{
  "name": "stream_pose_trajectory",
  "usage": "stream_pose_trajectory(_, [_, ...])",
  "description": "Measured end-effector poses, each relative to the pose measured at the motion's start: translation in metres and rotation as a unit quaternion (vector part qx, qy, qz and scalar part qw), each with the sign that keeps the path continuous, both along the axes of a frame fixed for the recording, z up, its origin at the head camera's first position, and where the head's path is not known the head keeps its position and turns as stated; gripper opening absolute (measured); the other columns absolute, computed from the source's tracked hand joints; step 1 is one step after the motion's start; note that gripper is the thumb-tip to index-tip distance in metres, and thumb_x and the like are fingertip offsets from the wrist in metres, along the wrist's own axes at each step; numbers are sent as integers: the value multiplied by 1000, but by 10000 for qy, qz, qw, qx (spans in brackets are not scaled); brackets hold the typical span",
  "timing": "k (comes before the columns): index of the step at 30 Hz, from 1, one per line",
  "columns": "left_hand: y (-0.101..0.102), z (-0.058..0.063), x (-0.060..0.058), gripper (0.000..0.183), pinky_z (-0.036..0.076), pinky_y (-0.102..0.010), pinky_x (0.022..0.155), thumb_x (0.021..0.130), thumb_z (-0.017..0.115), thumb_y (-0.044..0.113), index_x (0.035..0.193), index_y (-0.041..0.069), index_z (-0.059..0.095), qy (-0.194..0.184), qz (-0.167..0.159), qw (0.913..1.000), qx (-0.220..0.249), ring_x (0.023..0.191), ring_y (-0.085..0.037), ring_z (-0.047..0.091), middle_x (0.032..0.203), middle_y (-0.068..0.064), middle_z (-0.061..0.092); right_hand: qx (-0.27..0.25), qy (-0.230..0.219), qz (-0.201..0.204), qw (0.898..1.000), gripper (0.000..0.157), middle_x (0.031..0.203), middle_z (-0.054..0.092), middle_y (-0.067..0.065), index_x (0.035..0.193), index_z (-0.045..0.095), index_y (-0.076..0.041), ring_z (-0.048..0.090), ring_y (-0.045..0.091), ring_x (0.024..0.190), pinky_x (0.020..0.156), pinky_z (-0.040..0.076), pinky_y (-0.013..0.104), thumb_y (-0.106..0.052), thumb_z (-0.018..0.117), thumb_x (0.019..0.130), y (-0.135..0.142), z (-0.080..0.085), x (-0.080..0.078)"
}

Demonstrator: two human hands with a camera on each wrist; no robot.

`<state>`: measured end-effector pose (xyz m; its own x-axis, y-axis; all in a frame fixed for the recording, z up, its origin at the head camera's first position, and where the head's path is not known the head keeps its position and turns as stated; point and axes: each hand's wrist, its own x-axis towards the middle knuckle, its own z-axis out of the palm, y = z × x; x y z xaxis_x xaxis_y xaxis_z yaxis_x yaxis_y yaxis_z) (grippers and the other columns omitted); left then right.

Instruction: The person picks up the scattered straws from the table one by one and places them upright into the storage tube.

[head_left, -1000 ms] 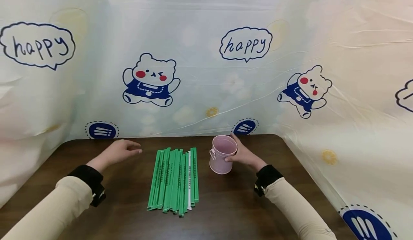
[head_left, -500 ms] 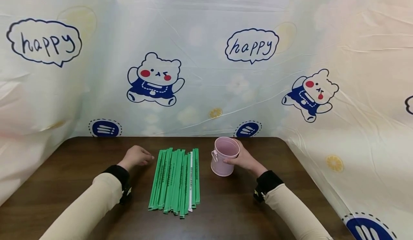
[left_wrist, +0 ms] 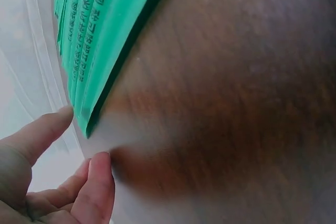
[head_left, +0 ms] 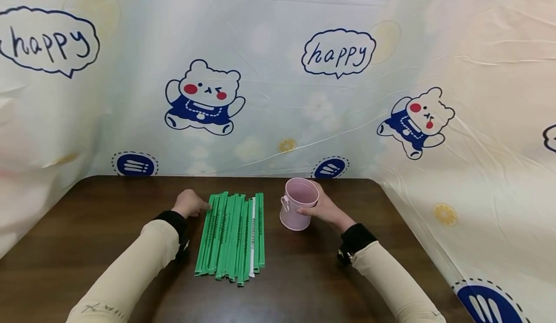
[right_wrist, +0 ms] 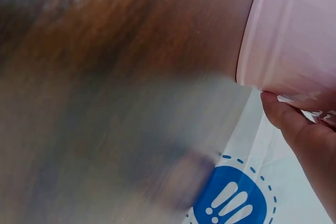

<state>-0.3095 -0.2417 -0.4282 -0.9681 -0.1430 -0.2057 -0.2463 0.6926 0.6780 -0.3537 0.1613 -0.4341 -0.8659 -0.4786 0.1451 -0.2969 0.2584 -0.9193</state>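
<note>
A row of long, slim green paper-wrapped packets (head_left: 226,236) with printed characters lies side by side on the brown table; a white one (head_left: 252,236) is among them near the right. My left hand (head_left: 189,203) is at the far end of the leftmost packet. In the left wrist view its thumb (left_wrist: 50,129) is beside that packet's tip (left_wrist: 89,121), with the forefinger on the other side and a gap between. My right hand (head_left: 323,207) grips a small pink pail (head_left: 295,217) round its right side. The pail stands upright, its handle folded on the left.
The brown wooden table (head_left: 108,245) reaches back to a pale printed cloth (head_left: 269,72) hanging behind and at the sides. Bare tabletop shows between the packets and the pail, and in front of both.
My left hand has moved right and slightly down from left of the packets to their leftmost tip, its fingers drawing in. The right hand keeps its grip on the pail, which stays in place.
</note>
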Motion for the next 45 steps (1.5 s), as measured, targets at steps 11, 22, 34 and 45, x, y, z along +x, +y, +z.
stream_pose_trajectory(11, [7,2,2,35,56,-33,66,89,74,12,107,-16,64,-182,18,9998,-112,71,-26,67,95,-25,63,141,-97,-75,9998,93,154,38,24,156,23,-3,45,39,138,120,37,54,-6,81,83,1,-1,-2])
stream_pose_trajectory(22, [9,-2,0,21,60,-32,63,89,71,5,98,-14,66,-27,157,9998,88,65,-23,67,88,-22,62,77,60,58,9999,92,152,40,24,154,26,-2,47,38,136,118,39,51,-7,83,81,0,-4,-4])
stream_pose_trajectory(34, [21,-1,5,12,56,-35,61,91,65,1,87,-10,67,235,182,9995,-46,61,-24,64,71,-15,62,-57,215,152,9996,94,151,42,27,154,25,0,47,42,136,116,40,52,-8,84,81,2,-5,0])
stream_pose_trajectory(45, [22,0,4,23,43,-28,55,91,63,5,69,3,58,124,200,9996,-185,55,-19,52,55,-2,46,43,33,17,10000,94,153,42,23,155,25,-4,47,38,137,118,40,50,-8,84,82,0,-3,2])
